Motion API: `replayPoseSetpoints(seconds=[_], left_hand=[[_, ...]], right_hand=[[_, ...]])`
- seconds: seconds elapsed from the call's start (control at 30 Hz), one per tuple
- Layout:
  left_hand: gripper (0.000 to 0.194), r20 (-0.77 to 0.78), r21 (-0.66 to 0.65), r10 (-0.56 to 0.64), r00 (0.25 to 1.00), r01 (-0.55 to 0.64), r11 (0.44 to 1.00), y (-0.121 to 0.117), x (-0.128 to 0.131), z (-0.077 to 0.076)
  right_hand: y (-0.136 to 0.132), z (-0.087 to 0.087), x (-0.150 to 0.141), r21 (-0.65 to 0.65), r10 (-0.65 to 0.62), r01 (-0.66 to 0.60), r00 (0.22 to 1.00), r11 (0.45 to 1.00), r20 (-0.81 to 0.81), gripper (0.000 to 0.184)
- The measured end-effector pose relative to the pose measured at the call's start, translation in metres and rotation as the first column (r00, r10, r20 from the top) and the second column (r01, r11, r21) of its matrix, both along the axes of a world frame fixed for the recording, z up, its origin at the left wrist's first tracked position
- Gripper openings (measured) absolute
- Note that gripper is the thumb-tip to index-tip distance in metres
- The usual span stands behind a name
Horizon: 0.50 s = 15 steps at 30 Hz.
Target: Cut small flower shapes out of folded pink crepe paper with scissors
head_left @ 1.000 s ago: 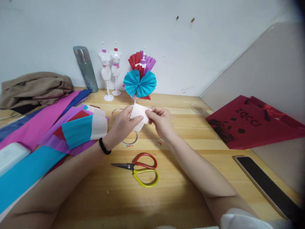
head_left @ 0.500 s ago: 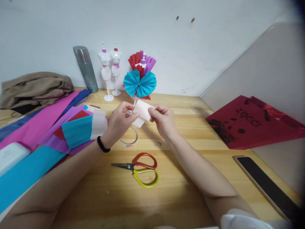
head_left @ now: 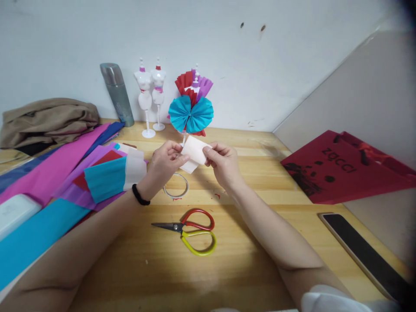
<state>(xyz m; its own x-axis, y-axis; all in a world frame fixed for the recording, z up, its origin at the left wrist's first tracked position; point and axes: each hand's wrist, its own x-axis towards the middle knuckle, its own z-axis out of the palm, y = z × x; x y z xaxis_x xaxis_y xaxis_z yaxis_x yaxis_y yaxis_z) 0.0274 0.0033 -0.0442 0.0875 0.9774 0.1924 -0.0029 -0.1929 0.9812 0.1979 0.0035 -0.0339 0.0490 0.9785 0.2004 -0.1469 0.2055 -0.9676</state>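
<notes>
Head view: left hand (head_left: pixel 164 164) and right hand (head_left: pixel 224 165) pinch a folded pale paper piece (head_left: pixel 196 151) above the wooden surface (head_left: pixel 266 173), beyond red-and-yellow-handled metal scissors (head_left: pixel 176 227). Judged step: adjusting the fold; the next move calls for light fingertip pressure and aligned edges.

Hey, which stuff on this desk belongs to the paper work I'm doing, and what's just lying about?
Probably part of it:
pale paper, held between left hand and right hand
scissors
coloured paper
mannequin in paper frills
two white mannequins

Apparently just lying about:
flask
phone
red bag
brown cloth
</notes>
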Motion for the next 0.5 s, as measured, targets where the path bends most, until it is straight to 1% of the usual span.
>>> replayPoseSetpoints(seconds=[0.1, 0.17, 0.37, 0.5], left_hand=[[0.036, 0.046, -0.032, -0.042, 0.998, 0.044, 0.999, 0.0006, 0.0003, -0.0002], [0.036, 0.047, -0.024, -0.057, 0.997, 0.058, 0.998, -0.0005, 0.0005, 0.0010], [0.020, -0.118, 0.113, -0.019, 0.993, 0.032, 0.993, -0.0047, -0.0015, 0.0030], [0.017, -0.126, 0.222, 0.008, 0.992, 0.020, 0.975, -0.0056, -0.0027, 0.0054]], right_hand=[[0.0000, 0.0004, -0.0001, -0.002, 0.004, -0.004, 1.000, 1.000, -0.017, 0.028], [0.0000, 0.0005, 0.0000, -0.001, 0.007, -0.007, 1.000, 1.000, -0.029, 0.029], [0.0009, -0.0005, 0.0001, -0.002, 0.007, -0.007, 1.000, 1.000, -0.020, 0.029], [0.0016, -0.0012, 0.0000, -0.003, 0.002, -0.002, 1.000, 1.000, -0.013, 0.028]])
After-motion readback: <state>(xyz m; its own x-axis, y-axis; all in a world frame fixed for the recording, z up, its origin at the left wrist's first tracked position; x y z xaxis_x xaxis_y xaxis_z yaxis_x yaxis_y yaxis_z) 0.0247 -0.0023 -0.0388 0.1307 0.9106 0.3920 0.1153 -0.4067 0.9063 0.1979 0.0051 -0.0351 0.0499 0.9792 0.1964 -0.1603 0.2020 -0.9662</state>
